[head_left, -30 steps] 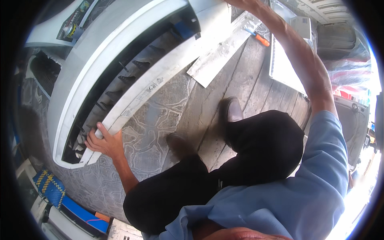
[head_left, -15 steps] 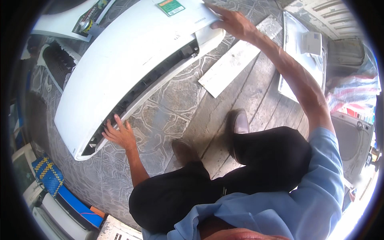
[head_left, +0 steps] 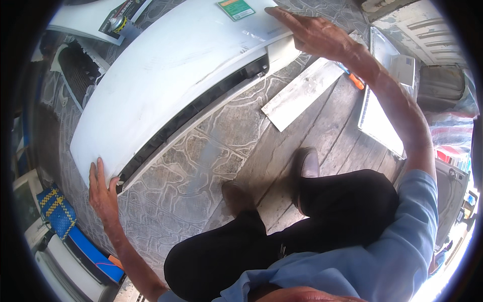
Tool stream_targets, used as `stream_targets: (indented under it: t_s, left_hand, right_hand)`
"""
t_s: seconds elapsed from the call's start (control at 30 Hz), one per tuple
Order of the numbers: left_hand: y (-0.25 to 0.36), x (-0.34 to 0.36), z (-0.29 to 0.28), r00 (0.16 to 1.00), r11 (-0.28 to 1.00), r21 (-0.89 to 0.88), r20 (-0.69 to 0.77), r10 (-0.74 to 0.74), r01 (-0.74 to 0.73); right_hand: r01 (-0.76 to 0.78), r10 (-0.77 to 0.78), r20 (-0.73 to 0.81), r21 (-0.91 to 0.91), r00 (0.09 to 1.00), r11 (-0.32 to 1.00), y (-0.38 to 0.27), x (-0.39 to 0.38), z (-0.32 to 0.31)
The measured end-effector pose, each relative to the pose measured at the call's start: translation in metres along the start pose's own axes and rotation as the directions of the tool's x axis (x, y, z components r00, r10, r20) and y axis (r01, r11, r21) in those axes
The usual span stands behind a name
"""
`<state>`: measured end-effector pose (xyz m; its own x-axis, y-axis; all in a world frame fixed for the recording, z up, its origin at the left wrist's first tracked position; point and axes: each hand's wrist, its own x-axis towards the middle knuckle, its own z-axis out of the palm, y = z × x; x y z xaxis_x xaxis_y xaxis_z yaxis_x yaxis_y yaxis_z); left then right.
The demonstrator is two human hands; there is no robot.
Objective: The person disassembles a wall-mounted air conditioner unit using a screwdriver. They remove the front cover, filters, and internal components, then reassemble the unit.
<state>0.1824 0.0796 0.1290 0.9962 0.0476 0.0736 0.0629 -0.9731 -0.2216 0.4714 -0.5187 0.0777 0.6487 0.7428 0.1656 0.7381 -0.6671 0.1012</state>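
Observation:
A white wall air conditioner unit [head_left: 166,80] lies before me, long and curved, with a dark open slot along its near side. A green and orange label is stuck on its cover near the right end. My left hand [head_left: 103,199] grips the left end, fingers on the white cover and thumb at the corner of the slot. Around the right end my right hand [head_left: 322,38] is closed, its index finger stretched along the cover's top; its other fingers are partly hidden.
A white board [head_left: 302,93] lies on the planks to the right, with an orange-handled screwdriver [head_left: 356,81] beside it. A spray can [head_left: 123,26] stands beyond the unit at the far left. My shoes [head_left: 307,163] are close in front. A blue and yellow checked bag [head_left: 58,210] sits at the left.
My left hand has moved left from the slot to the unit's left end. The right hand stays at the right end. The orange-handled screwdriver now shows beside my right forearm.

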Motion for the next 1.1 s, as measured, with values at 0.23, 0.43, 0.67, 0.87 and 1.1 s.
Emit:
stream_targets:
  t_s: [0.23, 0.43, 0.67, 0.87, 1.1]
  left_hand:
    - [-0.027, 0.007, -0.039, 0.991, 0.995, 0.095, 0.134, 0.029, -0.042]
    - [-0.005, 0.011, -0.021, 0.991, 0.998, 0.047, 0.127, 0.042, -0.048]
    - [0.061, 0.022, -0.032, 0.983, 0.980, 0.182, 0.149, -0.108, 0.080]
    - [0.065, 0.020, -0.029, 0.972, 0.990, 0.075, 0.196, -0.132, 0.120]
    - [0.052, 0.029, -0.046, 0.995, 0.995, 0.035, 0.015, -0.098, 0.097]
  right_hand:
    - [-0.138, 0.101, 0.117, 0.383, 0.988, 0.913, 0.003, 0.012, -0.036]
    - [-0.306, 0.288, 0.133, 0.623, 0.948, 0.720, 0.027, -0.025, 0.026]
    - [-0.473, 0.483, 0.116, 0.493, 0.868, 0.731, -0.011, -0.012, 0.014]
    - [-0.508, 0.554, 0.059, 0.488, 0.830, 0.710, -0.018, -0.017, 0.016]
    - [-0.564, 0.660, -0.127, 0.417, 0.740, 0.713, -0.026, 0.011, -0.049]
